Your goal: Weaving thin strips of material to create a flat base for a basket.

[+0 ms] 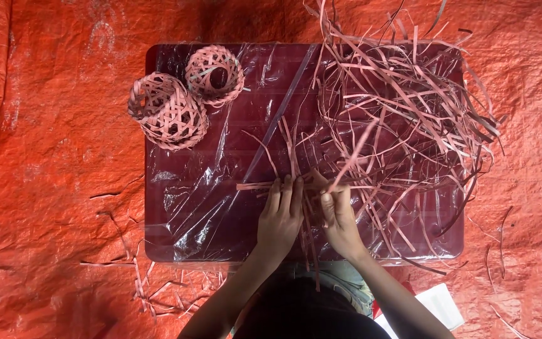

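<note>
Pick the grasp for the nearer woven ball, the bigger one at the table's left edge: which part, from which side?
Grip the larger woven ball across its rounded lattice body from above. Its open ring faces up-left, and the smaller ball appears to touch its upper right, so close fingers along the free left and lower sides.

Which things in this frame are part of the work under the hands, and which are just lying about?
In use:
left hand
right hand
crossed strips pressed under the fingers
loose strip pile
plastic-covered board

Lying about:
two woven balls, apart from the hands
strip scraps on the orange tarp
white paper
</note>
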